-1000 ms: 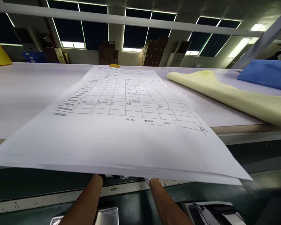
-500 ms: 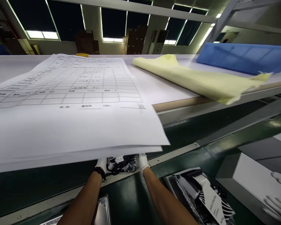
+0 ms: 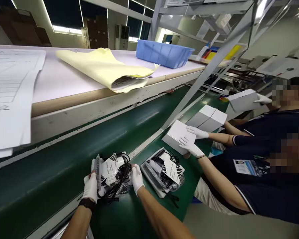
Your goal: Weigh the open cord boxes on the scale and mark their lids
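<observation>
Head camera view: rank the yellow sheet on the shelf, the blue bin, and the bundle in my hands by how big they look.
1. yellow sheet, largest.
2. blue bin and bundle: look about alike; the bundle is much nearer the camera, so their order is unsure.

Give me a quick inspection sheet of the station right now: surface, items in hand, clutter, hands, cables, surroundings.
Surface: green belt, bare at left.
Job's things: bundle of black cables and leaflets, held above the belt edge.
Clutter: second bundle beside it; white boxes.
Grippers: left hand and right hand, gloved, grip the bundle's sides.
Cables: black, coiled in both bundles.
Surroundings: shelf with yellow sheet, blue bin, papers; co-worker's hands on a box.
</observation>
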Motion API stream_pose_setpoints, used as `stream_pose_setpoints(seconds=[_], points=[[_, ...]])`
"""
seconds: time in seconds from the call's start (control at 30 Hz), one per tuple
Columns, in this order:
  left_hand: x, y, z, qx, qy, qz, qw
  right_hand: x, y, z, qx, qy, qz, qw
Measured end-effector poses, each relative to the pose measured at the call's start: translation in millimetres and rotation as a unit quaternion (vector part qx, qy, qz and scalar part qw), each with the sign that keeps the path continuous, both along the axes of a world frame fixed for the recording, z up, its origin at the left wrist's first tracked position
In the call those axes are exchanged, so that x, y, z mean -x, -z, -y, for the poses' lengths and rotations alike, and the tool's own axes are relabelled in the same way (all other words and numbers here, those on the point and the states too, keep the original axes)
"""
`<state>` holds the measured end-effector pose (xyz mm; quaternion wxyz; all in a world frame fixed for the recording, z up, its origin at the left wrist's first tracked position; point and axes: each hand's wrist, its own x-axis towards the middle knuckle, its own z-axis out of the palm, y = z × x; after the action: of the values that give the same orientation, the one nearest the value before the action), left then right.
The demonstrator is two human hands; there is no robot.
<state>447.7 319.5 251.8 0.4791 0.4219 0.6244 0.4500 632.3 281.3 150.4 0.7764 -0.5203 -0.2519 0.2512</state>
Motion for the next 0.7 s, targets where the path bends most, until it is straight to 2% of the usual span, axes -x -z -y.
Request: stream_pose_setpoints(seconds=[0.17,0.37,0.47,0.57,0.7], points=[[-15,28.6,18,-0.025,-0.01,-0.026,0.999,-6,21.3,34,0.009,-0.015,-0.02,1.0],[-25,43.7,71,0.012,-0.032,-0.01,0.999,-9,55.9,76,0.05,-0.04,-0.033,0.997],[-28,56.2,96,0.021,-0.041,0.005,0.999,-10,75.4,96,0.061,-0.04,-0.033,0.997],[-29,73.2,114,0.027,-0.051,0.032,0.998,-14,90.1,112,0.072,-0.039,-0.032,0.996],[-32,89.3,130,0.038,-0.076,0.073,0.994,-23,99.5,134,0.091,-0.051,-0.032,0.994]])
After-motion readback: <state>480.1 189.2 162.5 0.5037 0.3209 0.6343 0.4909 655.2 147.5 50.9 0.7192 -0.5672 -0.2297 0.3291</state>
